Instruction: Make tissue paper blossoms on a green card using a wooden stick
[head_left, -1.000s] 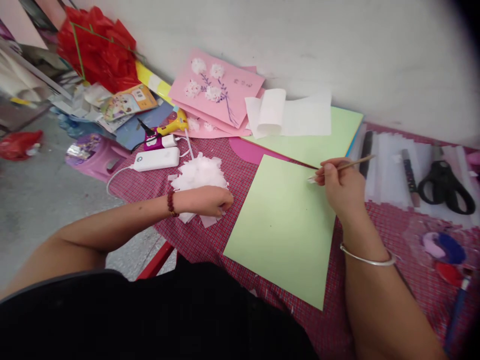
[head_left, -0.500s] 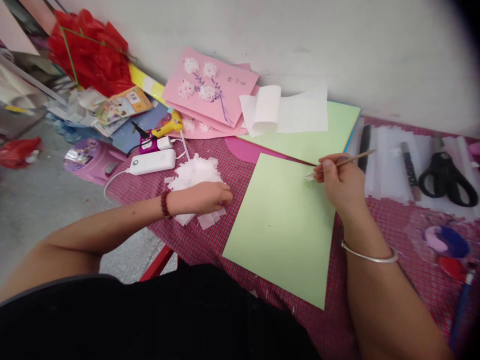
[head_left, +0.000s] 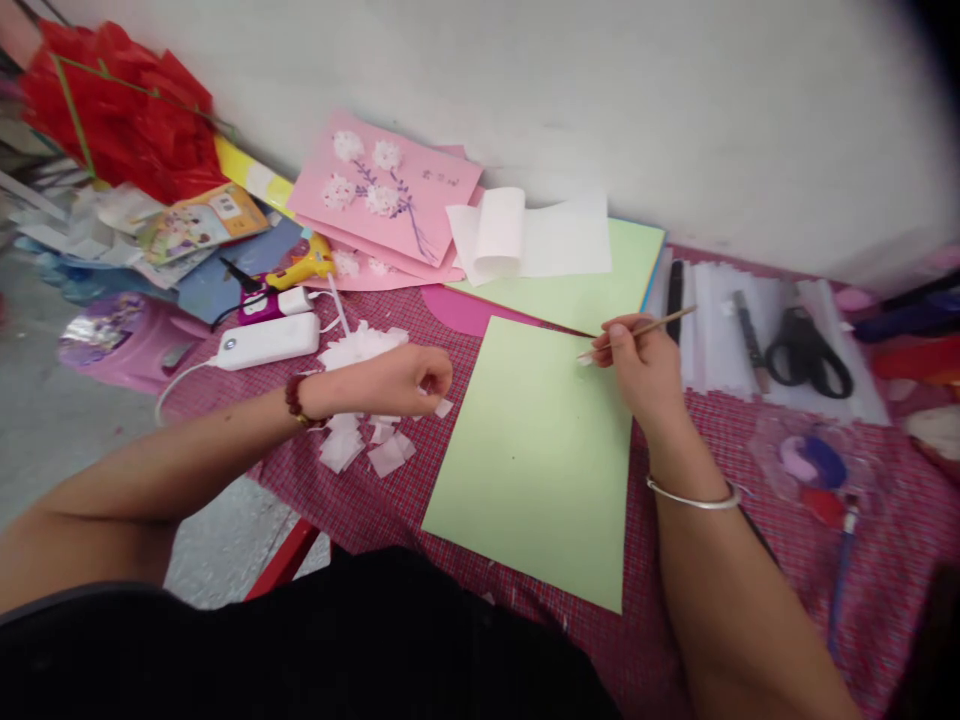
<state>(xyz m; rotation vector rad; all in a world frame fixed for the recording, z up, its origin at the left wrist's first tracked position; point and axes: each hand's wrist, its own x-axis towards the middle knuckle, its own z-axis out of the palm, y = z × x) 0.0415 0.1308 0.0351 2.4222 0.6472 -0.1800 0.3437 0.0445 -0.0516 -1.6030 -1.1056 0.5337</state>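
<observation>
Lifting off the tissue pile [head_left: 358,352], my left hand [head_left: 405,378] now pinches one white square, loose pieces lying scattered beneath. My right hand [head_left: 637,365] grips a thin stick [head_left: 646,327] at the green sheet's [head_left: 536,450] far edge. Next, I'd guess, the square meets the stick's tip.

Thin wooden stick [head_left: 651,325], pinched in right hand [head_left: 637,370], tilted, dark tip on top edge of light green sheet [head_left: 536,455], which lies flat on the table. White tissue squares [head_left: 360,400] in a loose pile left of the sheet, under left hand [head_left: 401,380]; one square pinched in its fingertips.
</observation>
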